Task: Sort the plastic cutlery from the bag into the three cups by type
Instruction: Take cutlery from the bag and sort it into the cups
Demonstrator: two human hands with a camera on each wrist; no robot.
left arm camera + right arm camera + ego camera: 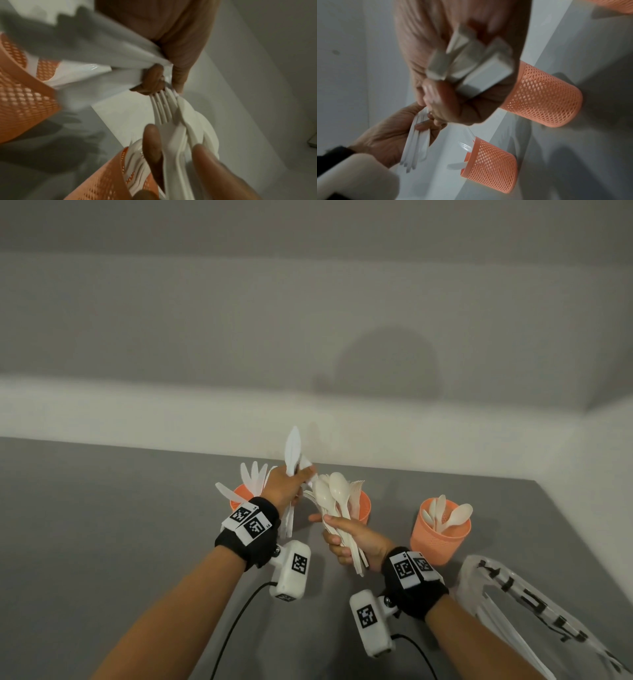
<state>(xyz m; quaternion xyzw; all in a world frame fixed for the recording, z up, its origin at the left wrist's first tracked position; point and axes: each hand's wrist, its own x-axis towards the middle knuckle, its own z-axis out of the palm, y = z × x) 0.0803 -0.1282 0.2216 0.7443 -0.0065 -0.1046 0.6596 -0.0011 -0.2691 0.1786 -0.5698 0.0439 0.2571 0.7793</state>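
Note:
My left hand (291, 486) grips a few white plastic knives (293, 448), blades up, above the left orange cup (239, 496), which holds more knives. Its fingertips (154, 79) touch the fork tines (160, 106) of a mixed bundle of spoons and forks (334, 498). My right hand (342, 537) grips that bundle by the handles, in front of the middle orange cup (363, 508), which holds forks. The right orange cup (442, 537) holds spoons. In the right wrist view the bundle's handle ends (471, 63) stick out of my fist, and the left hand's knives (416, 146) show below.
The crumpled clear plastic bag (513, 597) with black lettering lies on the grey table (102, 525) at the right, near the spoon cup. A white wall ledge (137, 412) runs close behind the cups. Camera cables trail from both wrists toward the table's near edge.

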